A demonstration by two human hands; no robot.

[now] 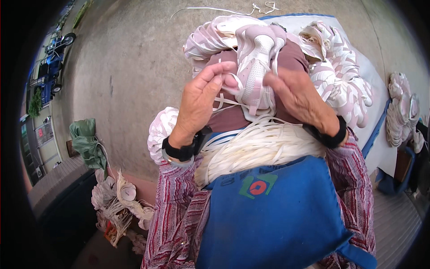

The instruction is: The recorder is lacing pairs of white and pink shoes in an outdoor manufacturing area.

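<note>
A pink and white sneaker upper (pixel 258 67) rests across my lap between my hands, its toe end away from me. My left hand (pixel 204 96) is raised at its left side, with thumb and fingers pinched on a white shoelace (pixel 227 101) that trails beside the upper. My right hand (pixel 298 92) is at the right edge of the upper, fingers bent toward it; motion blur and the back of the hand hide what the fingertips do. A thick bundle of loose cream-white laces (pixel 260 143) lies across my lap, above the blue apron (pixel 273 215).
Stacked pink and white uppers (pixel 342 78) lie on a pale sheet (pixel 376 89) at right, with others (pixel 210 38) beyond my knees. A further pile (pixel 402 110) stands far right. At lower left are a green bag (pixel 85 139) and more uppers with laces (pixel 112 195). A loose lace (pixel 215 9) lies on the concrete floor.
</note>
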